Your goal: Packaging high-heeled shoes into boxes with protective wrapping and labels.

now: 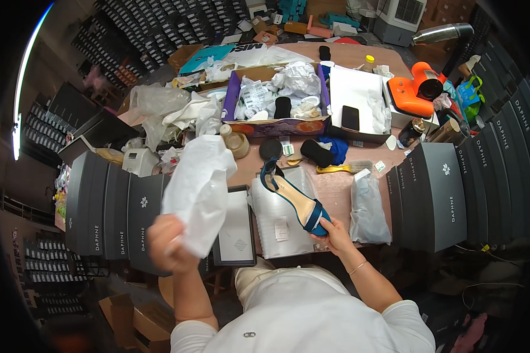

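Note:
My left hand (169,242) is closed on the lower end of a white translucent bag (199,191), raised above the table's left part and somewhat blurred. In my right hand (334,234) is a teal open-toe sandal (294,200) with a beige insole, gripped at its toe, its heel end pointing away from me. Under the sandal lies a white foam wrap (271,235) with a small paper label on it. An open shallow grey box (235,235) with a pale inside sits beside the wrap, partly hidden by the bag. To the right rests a wrapped item in a cloudy bag (369,209).
Dark grey shoe boxes stand in rows at the left (116,212) and right (433,197). Farther back are a purple carton (277,126) of crumpled paper, a white box (353,97) and an orange device (409,97). A yellow-handled brush (344,167) and a glass jar (235,142) lie nearer.

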